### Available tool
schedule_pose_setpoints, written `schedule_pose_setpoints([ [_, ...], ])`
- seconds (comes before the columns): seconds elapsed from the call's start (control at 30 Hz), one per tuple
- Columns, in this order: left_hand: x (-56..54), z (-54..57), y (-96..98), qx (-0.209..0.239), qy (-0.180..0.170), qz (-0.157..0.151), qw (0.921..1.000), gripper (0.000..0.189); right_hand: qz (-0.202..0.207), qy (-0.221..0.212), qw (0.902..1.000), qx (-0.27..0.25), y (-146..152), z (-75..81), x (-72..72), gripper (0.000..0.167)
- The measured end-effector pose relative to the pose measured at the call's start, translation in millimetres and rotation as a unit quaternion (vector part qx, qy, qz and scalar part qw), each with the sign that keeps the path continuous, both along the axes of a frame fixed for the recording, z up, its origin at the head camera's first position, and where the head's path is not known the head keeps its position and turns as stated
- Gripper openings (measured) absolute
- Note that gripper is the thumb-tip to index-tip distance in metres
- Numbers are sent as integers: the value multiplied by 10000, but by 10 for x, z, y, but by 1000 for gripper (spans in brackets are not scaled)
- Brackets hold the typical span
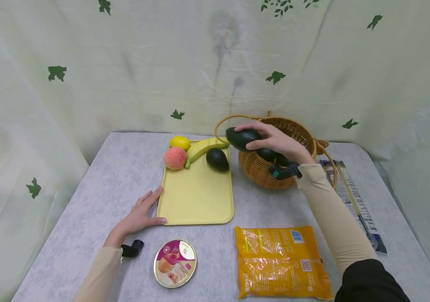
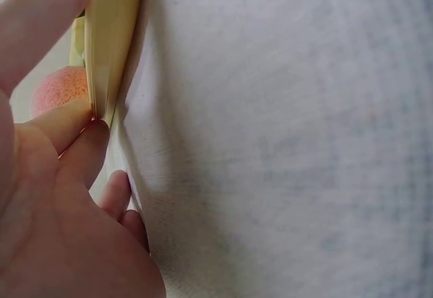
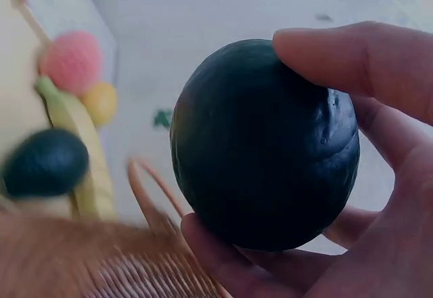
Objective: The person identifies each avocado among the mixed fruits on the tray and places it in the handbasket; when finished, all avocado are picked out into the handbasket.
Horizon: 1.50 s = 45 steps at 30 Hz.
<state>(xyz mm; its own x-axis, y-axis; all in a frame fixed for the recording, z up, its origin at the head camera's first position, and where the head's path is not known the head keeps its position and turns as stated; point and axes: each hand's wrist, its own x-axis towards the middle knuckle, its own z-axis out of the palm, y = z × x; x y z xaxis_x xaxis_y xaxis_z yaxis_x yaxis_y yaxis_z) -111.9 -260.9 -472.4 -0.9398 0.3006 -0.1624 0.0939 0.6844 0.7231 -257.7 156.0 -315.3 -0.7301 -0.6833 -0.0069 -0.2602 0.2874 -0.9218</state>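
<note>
My right hand [image 1: 281, 144] grips a dark green avocado [image 1: 240, 139] over the left rim of a wicker basket [image 1: 264, 178]. In the right wrist view, thumb and fingers lie around the avocado [image 3: 260, 149]. More dark avocados [image 1: 267, 154] show inside the basket, partly hidden by the hand and wrist. My left hand [image 1: 138, 216] rests at the left edge of a yellow tray [image 1: 196, 205], its thumb and fingers spread and touching the rim. On the tray are a lemon [image 1: 179, 143], a pink peach [image 1: 175, 158], a banana [image 1: 202, 149] and another avocado [image 1: 217, 160].
A round tin [image 1: 175, 263] with fruit on its lid lies before the tray. To its right is an orange plastic packet [image 1: 281, 262]. A long newsprint-patterned package [image 1: 358, 205] lies at the right, partly behind the right forearm. Basket handles [image 1: 220, 121] stick out sideways.
</note>
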Motion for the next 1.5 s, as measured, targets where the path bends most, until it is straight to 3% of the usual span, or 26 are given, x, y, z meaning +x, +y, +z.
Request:
schedule_pose_setpoints([
  [0.17, 1, 4, 12, 25, 6, -19, 10000, 99, -664, 141, 9972, 308, 384, 65, -60, 50],
  [0.43, 2, -40, -6, 4, -3, -4, 10000, 100, -1166, 344, 9874, 1011, 768, -70, -248, 52],
  [0.63, 13, -37, -9, 46, 19, -13, 10000, 100, -1248, 482, 9827, 1278, 826, -151, -345, 46],
  [0.97, 13, -43, -15, 37, -10, 0, 10000, 100, -1375, 259, 9761, 1664, 704, -280, -498, 41],
  [1.17, 14, -38, -5, 34, -43, 4, 10000, 99, -1381, 431, 9719, 1858, 679, -273, -470, 41],
  [1.5, 3, -21, -6, 3, 9, -2, 10000, 100, -1313, 357, 9830, 1236, 680, -156, -309, 42],
])
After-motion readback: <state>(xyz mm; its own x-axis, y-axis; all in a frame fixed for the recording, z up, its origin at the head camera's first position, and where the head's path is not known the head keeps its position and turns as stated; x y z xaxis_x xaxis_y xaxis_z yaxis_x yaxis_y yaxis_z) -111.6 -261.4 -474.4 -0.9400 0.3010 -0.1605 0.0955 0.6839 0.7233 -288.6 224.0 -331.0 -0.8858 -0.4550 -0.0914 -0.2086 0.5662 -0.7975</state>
